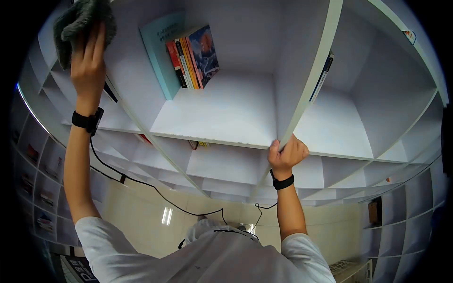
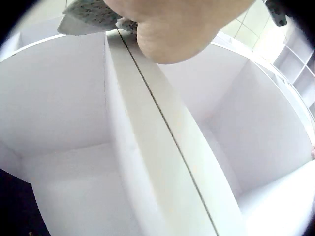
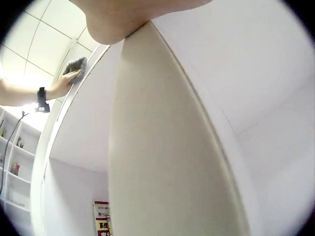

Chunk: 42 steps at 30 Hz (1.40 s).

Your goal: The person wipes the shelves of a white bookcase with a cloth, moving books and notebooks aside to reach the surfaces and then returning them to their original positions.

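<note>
At the upper left of the head view, the left hand [image 1: 88, 66] lies with straight fingers against a fluffy grey cloth [image 1: 68, 28], up by the white shelving. The left wrist view shows part of the hand [image 2: 182, 29] and the cloth [image 2: 88, 17] at the top end of an upright board [image 2: 162, 123] with a dark seam. The right hand [image 1: 289, 153] curls round the front edge of an upright divider [image 1: 314, 70], where it meets a shelf board. In the right wrist view only part of that hand [image 3: 123, 19] shows, at the divider's [image 3: 157, 123] top; its fingers are hidden.
Several books [image 1: 188, 61] and a tall light-blue one [image 1: 163, 61] stand in the middle compartment. Another book [image 1: 322, 78] leans beyond the divider. Black cables [image 1: 160, 192] run from the wrist bands. Lower shelves and a pale tiled floor [image 1: 141, 203] lie below.
</note>
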Tool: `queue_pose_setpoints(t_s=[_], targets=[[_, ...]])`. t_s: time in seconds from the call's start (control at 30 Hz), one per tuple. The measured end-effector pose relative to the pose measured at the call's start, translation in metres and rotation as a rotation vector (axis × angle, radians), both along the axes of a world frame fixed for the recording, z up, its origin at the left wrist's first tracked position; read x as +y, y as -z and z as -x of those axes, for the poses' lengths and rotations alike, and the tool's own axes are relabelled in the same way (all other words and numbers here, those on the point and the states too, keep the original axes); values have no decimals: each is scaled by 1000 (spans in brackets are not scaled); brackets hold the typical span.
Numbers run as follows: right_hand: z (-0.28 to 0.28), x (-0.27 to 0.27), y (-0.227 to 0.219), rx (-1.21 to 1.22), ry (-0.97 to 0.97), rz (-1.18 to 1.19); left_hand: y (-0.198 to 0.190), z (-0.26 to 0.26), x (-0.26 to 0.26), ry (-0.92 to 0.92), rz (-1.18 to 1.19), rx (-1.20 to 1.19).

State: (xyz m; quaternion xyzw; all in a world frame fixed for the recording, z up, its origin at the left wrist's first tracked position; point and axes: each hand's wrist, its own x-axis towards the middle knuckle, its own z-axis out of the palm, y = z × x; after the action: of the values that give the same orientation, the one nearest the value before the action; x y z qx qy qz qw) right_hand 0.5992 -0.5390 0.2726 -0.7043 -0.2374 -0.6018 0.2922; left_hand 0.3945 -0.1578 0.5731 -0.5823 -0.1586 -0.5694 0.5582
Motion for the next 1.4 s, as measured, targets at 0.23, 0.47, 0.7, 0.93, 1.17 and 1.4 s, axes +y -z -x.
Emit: queue_pose_setpoints(t_s=[0.23, 0.47, 0.7, 0.93, 1.17, 1.4], targets=[[2, 0, -1, -10, 26, 5, 18, -12, -26, -178, 26, 319], [-1, -4, 4, 10, 14, 61, 49, -32, -41, -338, 292, 514], [-1, -3, -1, -24, -8, 33, 141, -15, -51, -263, 488, 689], [0, -1, 1, -1, 12, 4, 185, -5, -74, 295, 1035, 870], [0, 3, 2, 10, 23, -26, 164, -54, -100, 618, 1273, 1252], [-2, 2, 1, -38, 15, -26, 148, -153, -149, 538, 1389, 1484]])
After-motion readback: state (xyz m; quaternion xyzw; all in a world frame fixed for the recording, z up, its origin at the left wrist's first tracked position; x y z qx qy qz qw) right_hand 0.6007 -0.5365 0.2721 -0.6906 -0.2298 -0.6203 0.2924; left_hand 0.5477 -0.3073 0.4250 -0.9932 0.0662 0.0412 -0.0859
